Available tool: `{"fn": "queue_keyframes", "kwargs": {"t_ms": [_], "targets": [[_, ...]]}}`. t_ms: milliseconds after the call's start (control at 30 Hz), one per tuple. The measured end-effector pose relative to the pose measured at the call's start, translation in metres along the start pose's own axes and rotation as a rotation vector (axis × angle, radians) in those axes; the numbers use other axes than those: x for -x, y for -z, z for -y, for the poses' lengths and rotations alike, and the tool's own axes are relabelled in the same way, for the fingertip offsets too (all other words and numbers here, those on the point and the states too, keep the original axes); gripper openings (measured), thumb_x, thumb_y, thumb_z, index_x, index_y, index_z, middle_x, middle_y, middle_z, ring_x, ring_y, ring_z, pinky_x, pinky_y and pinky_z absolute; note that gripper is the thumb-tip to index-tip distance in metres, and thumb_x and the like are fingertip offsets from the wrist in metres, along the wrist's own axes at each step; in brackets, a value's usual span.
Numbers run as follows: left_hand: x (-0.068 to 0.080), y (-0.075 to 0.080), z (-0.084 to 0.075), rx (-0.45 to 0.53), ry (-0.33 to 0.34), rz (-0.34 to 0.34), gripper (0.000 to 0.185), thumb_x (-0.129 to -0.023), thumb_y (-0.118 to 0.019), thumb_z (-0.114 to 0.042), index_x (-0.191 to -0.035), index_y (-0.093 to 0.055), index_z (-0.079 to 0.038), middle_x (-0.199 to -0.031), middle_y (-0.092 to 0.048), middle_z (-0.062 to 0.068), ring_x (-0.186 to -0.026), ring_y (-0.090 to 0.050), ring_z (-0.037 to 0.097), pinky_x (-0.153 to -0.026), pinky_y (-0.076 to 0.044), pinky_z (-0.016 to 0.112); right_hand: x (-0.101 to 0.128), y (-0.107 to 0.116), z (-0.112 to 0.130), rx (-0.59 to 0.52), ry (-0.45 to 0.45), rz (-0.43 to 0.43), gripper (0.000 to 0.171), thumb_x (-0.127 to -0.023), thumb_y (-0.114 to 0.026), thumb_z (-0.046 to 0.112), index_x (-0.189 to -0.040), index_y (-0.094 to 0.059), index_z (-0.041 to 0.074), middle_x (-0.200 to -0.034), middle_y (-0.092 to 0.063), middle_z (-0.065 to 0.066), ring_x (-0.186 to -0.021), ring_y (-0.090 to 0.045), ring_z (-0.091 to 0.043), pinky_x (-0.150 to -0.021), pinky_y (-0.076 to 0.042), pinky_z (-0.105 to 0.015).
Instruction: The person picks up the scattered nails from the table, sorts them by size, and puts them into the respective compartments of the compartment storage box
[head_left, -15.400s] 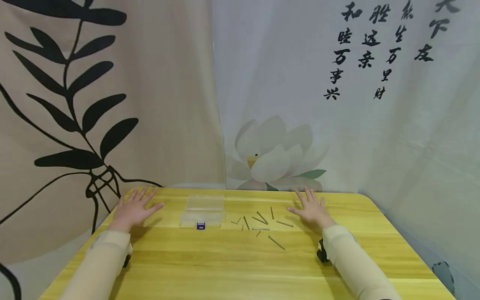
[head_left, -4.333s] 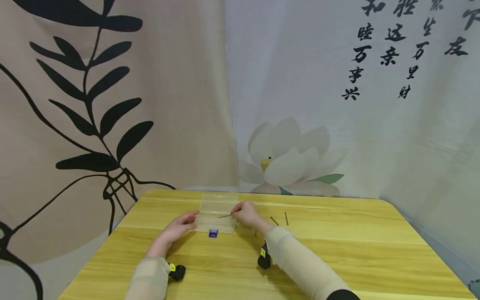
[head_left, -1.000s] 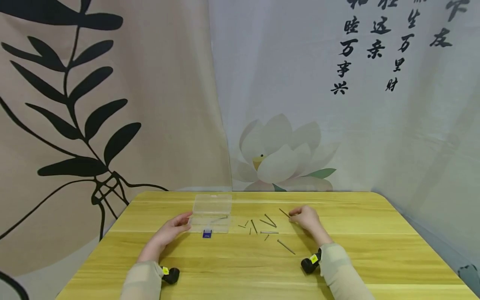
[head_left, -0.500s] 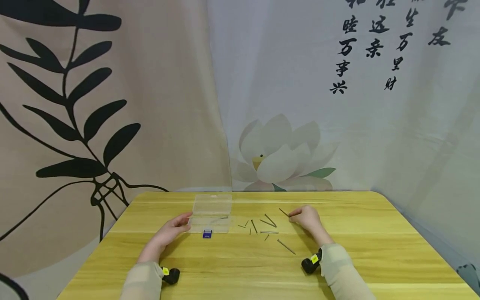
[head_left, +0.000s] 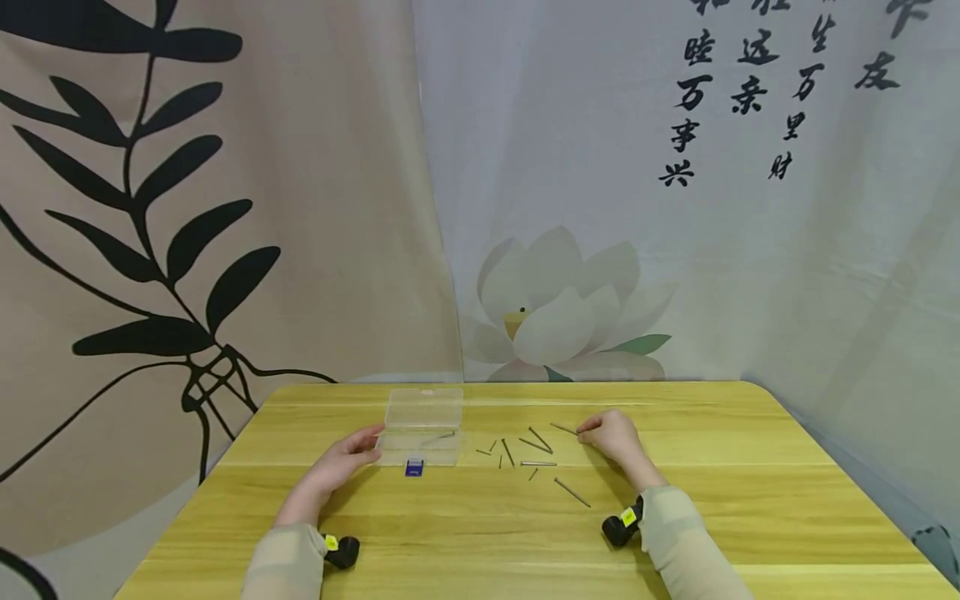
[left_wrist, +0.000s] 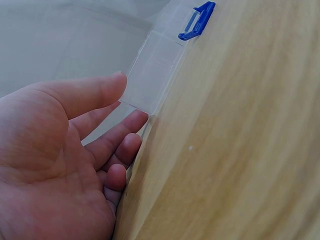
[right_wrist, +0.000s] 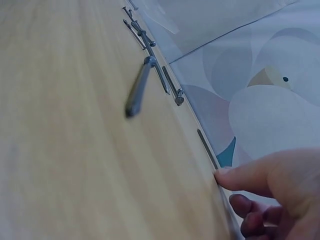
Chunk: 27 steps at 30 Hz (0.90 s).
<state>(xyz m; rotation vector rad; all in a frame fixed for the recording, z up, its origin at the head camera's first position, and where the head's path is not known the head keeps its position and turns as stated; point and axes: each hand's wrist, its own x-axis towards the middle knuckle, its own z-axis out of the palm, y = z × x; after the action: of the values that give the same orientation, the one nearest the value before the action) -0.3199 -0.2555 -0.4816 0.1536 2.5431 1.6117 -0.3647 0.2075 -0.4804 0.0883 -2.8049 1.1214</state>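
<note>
A clear plastic box (head_left: 420, 457) with a blue latch (head_left: 414, 468) stands with its lid (head_left: 424, 408) raised toward the back. One nail (head_left: 442, 436) lies inside it. My left hand (head_left: 339, 462) holds the box's left end; in the left wrist view the thumb lies at its upper edge and fingertips touch the lower corner. At the right, my right hand (head_left: 617, 437) pinches the end of a long nail (head_left: 564, 428) between thumb and fingers, low at the tabletop. Between the hands lie several loose nails, among them a long nail (head_left: 572, 492) and short nails (head_left: 483, 452).
The wooden table (head_left: 450, 542) reaches back to a hanging cloth (head_left: 360, 208) printed with a plant, a lotus and writing. More long nails (head_left: 538, 463) lie right of the box. Black wrist cameras (head_left: 621, 530) sit below both hands.
Since half a second ago, the pinched nail's free end has swung slightly toward me and left. Both hands stay almost in place. Since 4.3 seconds ago, the right hand has moved from the box to the right.
</note>
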Motion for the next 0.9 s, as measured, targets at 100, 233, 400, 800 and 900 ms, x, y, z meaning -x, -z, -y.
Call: {"fn": "queue_keyframes", "kwargs": {"t_ms": [100, 233, 400, 800, 900], "targets": [[0.0, 0.0, 0.001, -0.007, -0.002, 0.003, 0.054, -0.098, -0.058, -0.014, -0.148, -0.039, -0.004, -0.145, -0.038, 0.029, -0.134, -0.032, 0.046, -0.107, -0.026, 0.061, 0.0, 0.0, 0.0, 0.018, 0.028, 0.003, 0.003, -0.082, -0.074, 0.008, -0.082, -0.077, 0.005, -0.087, -0.072, -0.009, -0.092, -0.064, -0.033, -0.086, -0.048, -0.05], [0.0, 0.0, 0.0, -0.012, -0.005, 0.003, 0.054, -0.098, -0.058, -0.015, -0.147, -0.04, -0.004, -0.144, -0.039, 0.029, -0.134, -0.033, 0.045, -0.107, -0.026, 0.06, 0.0, -0.001, -0.001, 0.021, 0.042, 0.014, 0.004, -0.084, -0.073, 0.007, -0.084, -0.076, 0.005, -0.087, -0.071, -0.008, -0.092, -0.064, -0.033, -0.085, -0.048, -0.05], [0.001, 0.001, -0.001, -0.018, -0.008, 0.002, 0.053, -0.098, -0.058, -0.015, -0.147, -0.04, -0.004, -0.144, -0.04, 0.028, -0.133, -0.034, 0.044, -0.106, -0.028, 0.059, -0.002, -0.001, -0.002, -0.025, 0.011, 0.033, 0.006, -0.086, -0.07, 0.007, -0.087, -0.075, 0.004, -0.089, -0.07, -0.008, -0.089, -0.063, -0.029, -0.082, -0.049, -0.046], [0.001, 0.001, -0.002, -0.016, -0.006, -0.005, 0.053, -0.098, -0.058, -0.014, -0.147, -0.041, -0.005, -0.144, -0.04, 0.028, -0.133, -0.034, 0.043, -0.107, -0.028, 0.058, -0.002, 0.015, 0.002, -0.258, -0.034, 0.078, 0.02, -0.096, -0.056, 0.006, -0.108, -0.065, -0.007, -0.104, -0.064, -0.016, -0.096, -0.058, -0.029, -0.082, -0.047, -0.041], [0.001, 0.001, -0.001, -0.023, -0.003, -0.003, 0.053, -0.098, -0.058, -0.015, -0.147, -0.041, -0.005, -0.144, -0.039, 0.028, -0.133, -0.034, 0.044, -0.107, -0.027, 0.059, 0.0, 0.02, 0.008, -0.263, -0.021, 0.085, 0.022, -0.097, -0.054, 0.007, -0.11, -0.063, -0.008, -0.108, -0.063, -0.018, -0.099, -0.057, -0.031, -0.085, -0.047, -0.044]]}}
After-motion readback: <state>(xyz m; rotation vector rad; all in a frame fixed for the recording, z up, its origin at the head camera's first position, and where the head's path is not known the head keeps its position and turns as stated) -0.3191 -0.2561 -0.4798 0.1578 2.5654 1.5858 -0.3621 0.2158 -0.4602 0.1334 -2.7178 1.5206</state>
